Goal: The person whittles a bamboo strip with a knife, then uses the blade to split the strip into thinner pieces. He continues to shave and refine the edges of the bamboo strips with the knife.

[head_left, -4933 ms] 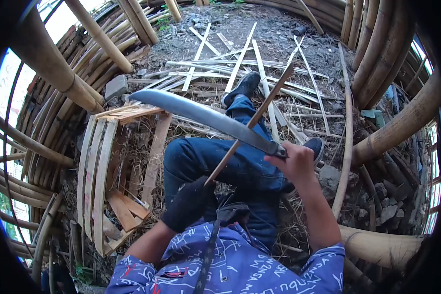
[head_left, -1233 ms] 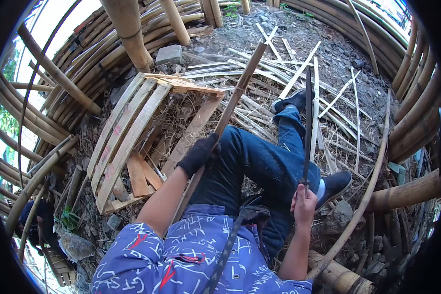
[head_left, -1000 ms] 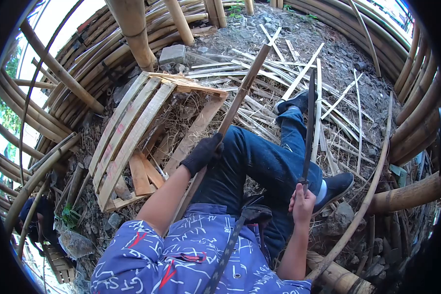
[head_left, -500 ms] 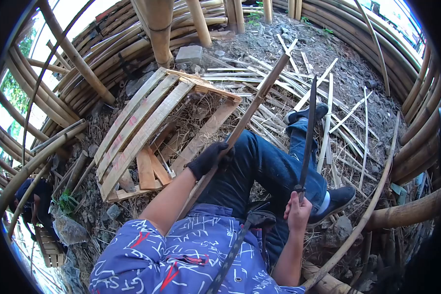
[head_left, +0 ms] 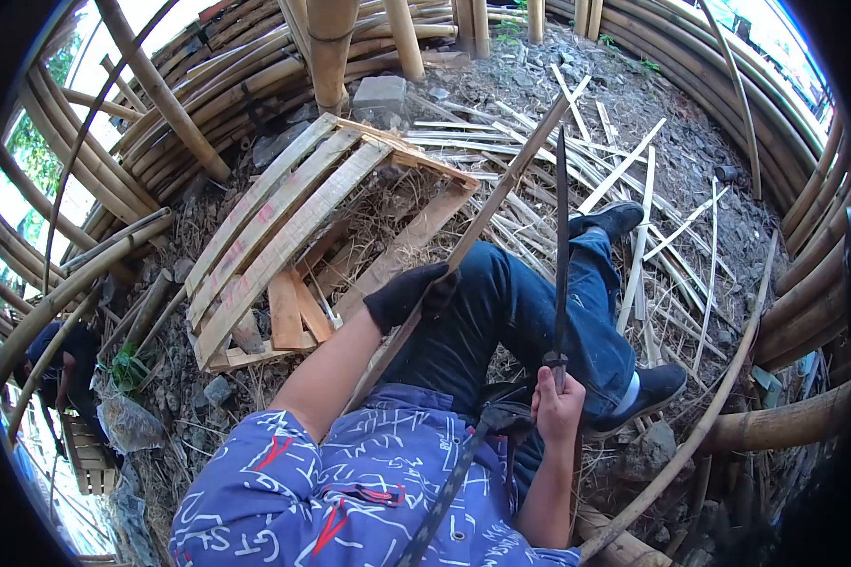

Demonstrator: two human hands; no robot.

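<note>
My left hand, in a black glove, is closed round a long bamboo strip that slants from my lap up to the right past my knee. In my bare right hand I grip the handle of a machete. Its dark, narrow blade points up and away from me, close to the strip's far part but seemingly apart from it. My bent legs in jeans lie beneath both. Part of the strip's near end is hidden by my left forearm.
A wooden pallet crate tilts at the left. Pale split bamboo slats litter the ground ahead. Bamboo poles surround the spot, and a thin curved bamboo length arcs at the right. Another person bends at the far left.
The machete has swung left, its blade now nearer the bamboo strip. My right hand has shifted slightly left, while my left hand keeps its hold. The view has shifted a little.
</note>
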